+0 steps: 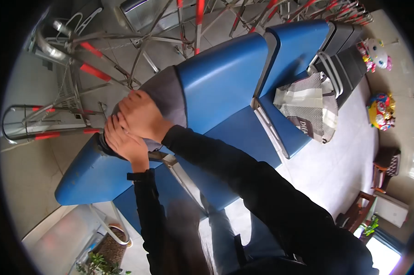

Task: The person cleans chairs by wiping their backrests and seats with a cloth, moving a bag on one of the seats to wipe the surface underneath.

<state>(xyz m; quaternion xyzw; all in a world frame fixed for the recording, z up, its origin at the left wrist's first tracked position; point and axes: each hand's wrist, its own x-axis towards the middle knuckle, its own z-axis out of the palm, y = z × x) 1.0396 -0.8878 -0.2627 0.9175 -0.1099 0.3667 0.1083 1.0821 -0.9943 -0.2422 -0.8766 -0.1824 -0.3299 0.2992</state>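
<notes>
A dark grey cloth (167, 94) is draped over the top of a blue seat backrest (225, 68) in a row of joined chairs. My right hand (142, 114) is closed over the cloth near the backrest's upper edge. Just below it, my left hand (125, 140) is also closed on the cloth, and the two hands touch and partly overlap. Fingertips of both hands are partly hidden. Beneath the hands, another blue backrest (94, 176) extends to the lower left, and a metal armrest (184, 178) runs between the seats.
A checked bag (303, 98) sits on a seat farther along the row. Metal racks with red bands (94, 72) stand behind the backrests. A potted plant (99, 266) is at the lower left. Balloons (381, 112) and a wooden chair (386, 167) line the right side.
</notes>
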